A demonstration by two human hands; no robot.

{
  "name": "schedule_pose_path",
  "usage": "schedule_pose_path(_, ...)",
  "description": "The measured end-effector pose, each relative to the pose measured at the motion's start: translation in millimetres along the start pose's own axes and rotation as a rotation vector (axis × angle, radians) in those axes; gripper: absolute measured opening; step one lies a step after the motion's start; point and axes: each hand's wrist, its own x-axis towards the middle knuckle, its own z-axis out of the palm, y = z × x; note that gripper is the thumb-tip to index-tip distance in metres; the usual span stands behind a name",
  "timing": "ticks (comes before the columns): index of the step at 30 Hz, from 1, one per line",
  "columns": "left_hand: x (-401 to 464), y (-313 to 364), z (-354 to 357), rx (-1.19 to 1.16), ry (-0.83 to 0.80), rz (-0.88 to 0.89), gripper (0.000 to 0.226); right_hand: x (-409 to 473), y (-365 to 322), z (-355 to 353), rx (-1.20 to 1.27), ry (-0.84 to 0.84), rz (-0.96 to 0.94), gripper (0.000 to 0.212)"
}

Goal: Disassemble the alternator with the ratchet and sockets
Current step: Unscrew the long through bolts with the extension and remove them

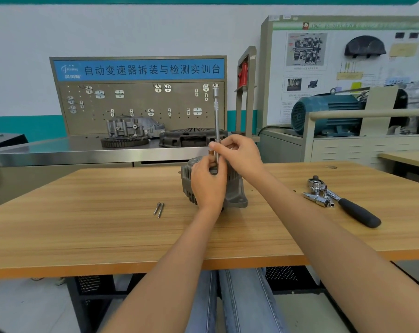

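Readable writing: a blue banner (pixel 138 69) on the grey pegboard (pixel 141 106) behind the grip, white characters "自动变速器拆装与检测实训台", with a small pale logo at its left end too blurred to read; the poster panel (pixel 348 68) far to the right carries text too small to make out. Alternator (pixel 235 188): cast grey metal, ribbed and slotted round housing with a flat mounting lug at its lower right, standing on the wood-grain table (pixel 83 224) directly under both hands. Extension bar (pixel 217 121): slim chrome rod with a knurled band near its top, long axis vertical, square-drive end upward, lower end at the alternator's top. Right hand (pixel 239 155): fingers curled, pinching the bar's lower part from the right. Left hand (pixel 207 183): laid over the housing's near side, fingertips curled at the bar's base beside a small copper-coloured stud (pixel 211 154); whether it grips the bar or the housing cannot be told. Two bolts (pixel 159 209): slender, grey, lying side by side on the table left of and below the grip. Ratchet (pixel 343 200): chrome head, black textured handle, lying well right of the grip, handle pointing right and toward the viewer, with chrome sockets (pixel 320 199) touching its head.
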Motion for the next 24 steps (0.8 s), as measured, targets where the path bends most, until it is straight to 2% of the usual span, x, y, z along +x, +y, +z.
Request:
schedule_pose_path(5,-1.2,-0.7,-1.1,0.006,-0.006,0.029,0.017,-2.7,-2.9,-4.2,0.04,-0.029,-0.024,0.013)
schedule_pose_path(12,-1.4,-0.8,-1.9,0.01,-0.015,0.049,0.013,-3.8,-2.8,-6.1,-0.092,-0.097,-0.067,0.027)
schedule_pose_path(16,0.2,-2.8,-1.9,0.0,-0.026,0.019,0.011,-3.0,-1.8,-3.2,-0.07,-0.067,-0.025,0.034)
schedule_pose_path(20,0.1,-1.7,-2.7,-0.008,-0.036,0.002,0.015,-2.8,0.1,0.2,-0.112,0.015,-0.029,0.021)
schedule_pose_path(24,-1.0,-1.3,-4.8,-0.011,-0.05,0.04,0.018,-3.5,-1.9,-2.2,-0.109,-0.022,-0.044,0.022)
